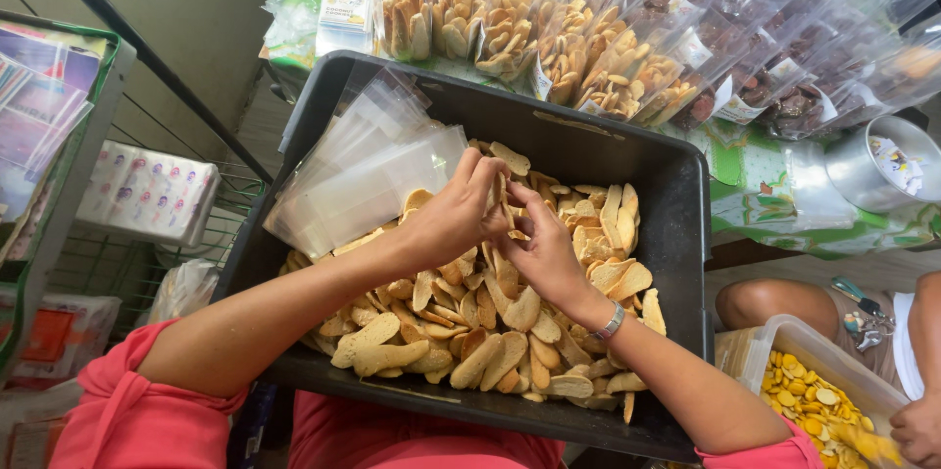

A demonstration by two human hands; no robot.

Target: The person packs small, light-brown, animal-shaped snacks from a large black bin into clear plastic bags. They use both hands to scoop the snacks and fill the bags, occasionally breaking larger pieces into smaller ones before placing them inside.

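A heap of pale oval crackers [490, 332] filled the black plastic tub [676, 234] on the person's lap. Both hands met above the heap: the left hand [453, 219] was curled shut around a small stack of crackers, and the right hand [541, 248], a watch [612, 321] on its wrist, pinched the same stack with bent fingers. A sheaf of clear empty bags [363, 175] lay in the tub's far left corner. Beyond the tub, filled bags of crackers [549, 38] stood in rows on the tabletop [760, 185] beside a metal bowl [863, 175].

Pale golden oval crackers [490, 332] heaped loosely in a black tub [676, 234], a few upright between both hands.
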